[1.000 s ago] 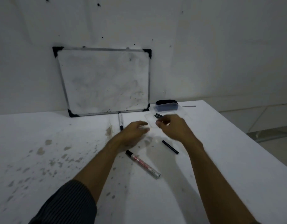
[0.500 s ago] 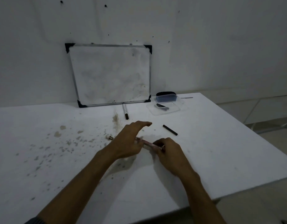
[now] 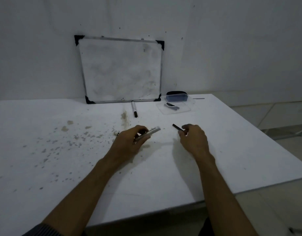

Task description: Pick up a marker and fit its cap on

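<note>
My left hand [image 3: 129, 143] grips a marker [image 3: 149, 133]; my right hand [image 3: 193, 138] pinches a black cap [image 3: 177, 127], bare tabletop [image 3: 232, 150] stretching to its right edge.

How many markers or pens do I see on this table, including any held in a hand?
4, perhaps more. One marker in the left hand; one thin black pen by the right hand; one white pen below the whiteboard; one in the clear tray.

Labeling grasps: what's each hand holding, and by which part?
Left hand grips a marker along its lower barrel; the pale end sticks out up-right. Right hand curls at the near end of a black stick; firm hold cannot be told.
</note>
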Tool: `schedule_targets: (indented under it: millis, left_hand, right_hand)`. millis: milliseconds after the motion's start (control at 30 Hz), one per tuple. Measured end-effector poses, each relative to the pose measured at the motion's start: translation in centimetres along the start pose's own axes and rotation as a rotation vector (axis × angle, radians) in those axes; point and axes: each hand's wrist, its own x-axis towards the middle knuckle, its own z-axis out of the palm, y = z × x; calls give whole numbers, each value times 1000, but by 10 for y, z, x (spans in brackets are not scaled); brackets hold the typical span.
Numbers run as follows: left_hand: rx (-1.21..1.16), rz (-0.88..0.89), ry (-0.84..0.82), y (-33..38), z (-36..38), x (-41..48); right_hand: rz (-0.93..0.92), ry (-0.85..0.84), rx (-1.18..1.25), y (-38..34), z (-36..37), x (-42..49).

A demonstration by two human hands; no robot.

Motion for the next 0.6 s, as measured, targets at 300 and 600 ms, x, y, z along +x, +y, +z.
schedule_targets:
  millis: [300,600]
  left_hand:
    - [-190,-139,178,2,2,5]
    - [-435,-349,117,-8,-10,12]
  right_hand:
    - [-14,27,-102,-4,28,17]
    - [25,-230,985,-59,40,35]
